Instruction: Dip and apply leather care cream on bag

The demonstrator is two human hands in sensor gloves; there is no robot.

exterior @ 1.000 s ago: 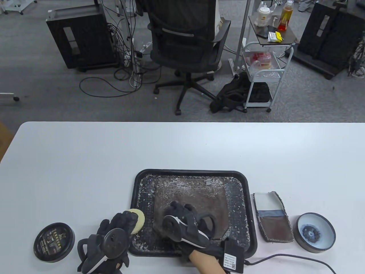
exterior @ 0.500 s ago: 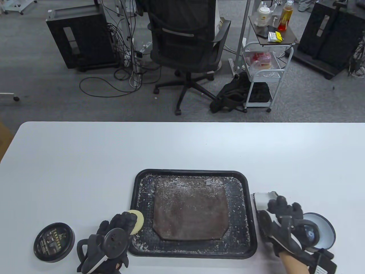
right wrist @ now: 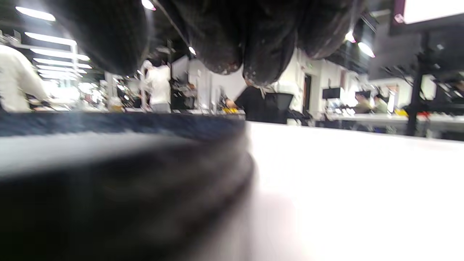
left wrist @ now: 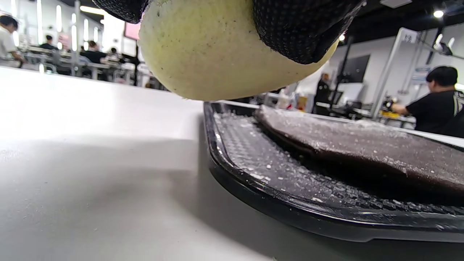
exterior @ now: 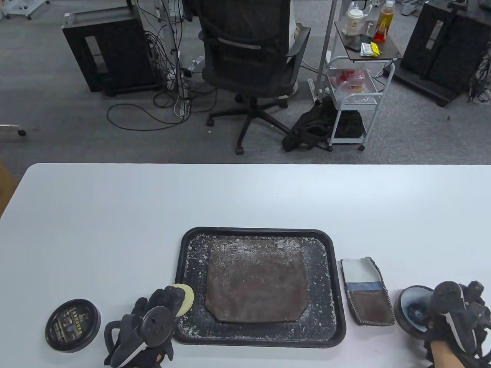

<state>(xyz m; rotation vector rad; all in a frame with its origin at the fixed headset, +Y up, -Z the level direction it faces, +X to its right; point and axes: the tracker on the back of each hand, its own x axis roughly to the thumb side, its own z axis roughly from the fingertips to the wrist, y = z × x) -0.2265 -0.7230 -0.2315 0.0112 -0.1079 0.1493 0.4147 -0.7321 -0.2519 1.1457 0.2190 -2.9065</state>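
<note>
Yellow sponge (exterior: pixel 185 299) in left hand (exterior: pixel 147 329) fingers; right hand (exterior: pixel 458 326) grasp unclear; one tray (exterior: pixel 257 339), one bag (exterior: pixel 255 281).

one tray (exterior: pixel 184 268), one bag (exterior: pixel 256 281), one sponge (exterior: pixel 185 299), one lid (exterior: pixel 73 325), one tin (exterior: pixel 412 312), one pouch (exterior: pixel 368 291), two hands (exterior: pixel 153 326)

White table (exterior: pixel 115 214) bearing a black tray (exterior: pixel 184 268) near its front edge. Left of the tray: a round black lidded tin (exterior: pixel 73 325). Right of the tray: a small leather-and-fabric pouch (exterior: pixel 367 293) just beside it, then a blue-glazed bowl (exterior: pixel 410 311) beyond the pouch, farther from the tray
</note>
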